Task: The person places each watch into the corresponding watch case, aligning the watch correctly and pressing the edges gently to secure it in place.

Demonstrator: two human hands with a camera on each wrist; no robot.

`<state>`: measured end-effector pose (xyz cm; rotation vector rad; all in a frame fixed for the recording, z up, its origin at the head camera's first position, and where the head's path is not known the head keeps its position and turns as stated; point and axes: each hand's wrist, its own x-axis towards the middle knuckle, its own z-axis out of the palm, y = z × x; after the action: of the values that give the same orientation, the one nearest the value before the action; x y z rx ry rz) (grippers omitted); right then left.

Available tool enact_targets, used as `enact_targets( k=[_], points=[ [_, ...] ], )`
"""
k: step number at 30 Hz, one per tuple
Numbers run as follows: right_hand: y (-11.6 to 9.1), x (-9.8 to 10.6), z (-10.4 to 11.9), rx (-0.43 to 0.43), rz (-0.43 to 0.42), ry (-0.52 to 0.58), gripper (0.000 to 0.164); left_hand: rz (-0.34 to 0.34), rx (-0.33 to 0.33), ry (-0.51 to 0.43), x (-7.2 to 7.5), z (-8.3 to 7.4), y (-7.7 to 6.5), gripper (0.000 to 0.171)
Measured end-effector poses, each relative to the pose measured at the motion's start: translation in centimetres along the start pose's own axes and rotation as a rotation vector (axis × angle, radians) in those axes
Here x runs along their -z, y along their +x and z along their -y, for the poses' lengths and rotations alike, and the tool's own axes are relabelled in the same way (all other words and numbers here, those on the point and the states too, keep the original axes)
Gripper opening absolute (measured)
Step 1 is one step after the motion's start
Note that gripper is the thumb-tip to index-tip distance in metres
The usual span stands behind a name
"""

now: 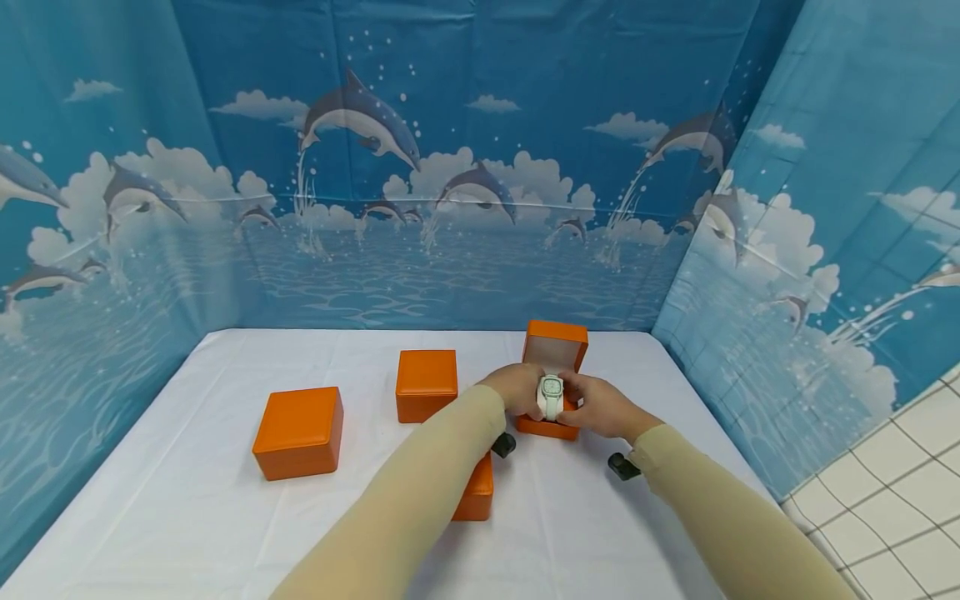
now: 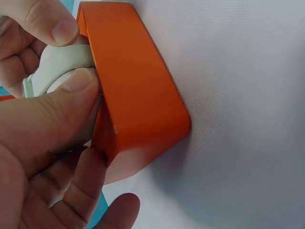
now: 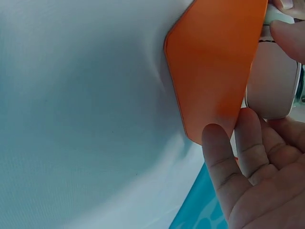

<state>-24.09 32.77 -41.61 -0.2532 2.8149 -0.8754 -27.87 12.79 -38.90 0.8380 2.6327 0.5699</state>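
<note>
A pale mint wristwatch (image 1: 551, 387) with a squarish face is wrapped around a light cushion (image 3: 272, 81) at the mouth of an open orange watch box (image 1: 557, 332). From the left, my left hand (image 1: 519, 389) grips the watch and cushion, its thumb pressed by the pale strap (image 2: 64, 59) in the left wrist view. My right hand (image 1: 600, 407) holds them from the other side, while two of its fingers reach along the box's orange side wall (image 3: 214, 71). The lid stands raised behind both hands. How deep the cushion sits is hidden by the fingers.
Closed orange boxes stand on the white-covered table (image 1: 187, 500): one box (image 1: 300, 433) at left, another box (image 1: 426, 385) toward the back middle, and a third box (image 1: 476, 492) partly hidden under my left forearm. A dolphin-print curtain (image 1: 450, 267) borders the table's back and sides.
</note>
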Motion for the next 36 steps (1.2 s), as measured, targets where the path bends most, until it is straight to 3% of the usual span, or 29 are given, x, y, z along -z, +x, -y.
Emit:
enact_targets(
  k=[8, 15, 19, 29, 36],
  points=[
    [-0.05, 0.15, 0.21, -0.012, 0.031, -0.006, 0.077, -0.014, -0.009, 0.042, -0.21, 0.23, 0.12, 0.049],
    [0.02, 0.22, -0.07, 0.017, 0.024, -0.016, 0.072, -0.019, 0.038, -0.027, -0.34, 0.13, 0.15, 0.055],
    [0.17, 0.09, -0.28, 0.026, 0.017, -0.037, 0.072, -0.012, 0.062, -0.012, -0.41, 0.00, 0.19, 0.059],
    [0.15, -0.27, -0.37, -0.030, 0.018, -0.090, 0.080, 0.001, 0.057, -0.029, -0.44, 0.11, 0.04, 0.059],
    [0.09, -0.30, -0.07, -0.023, 0.014, -0.110, 0.079, 0.005, 0.052, -0.012, -0.44, 0.31, 0.23, 0.060]
  ],
)
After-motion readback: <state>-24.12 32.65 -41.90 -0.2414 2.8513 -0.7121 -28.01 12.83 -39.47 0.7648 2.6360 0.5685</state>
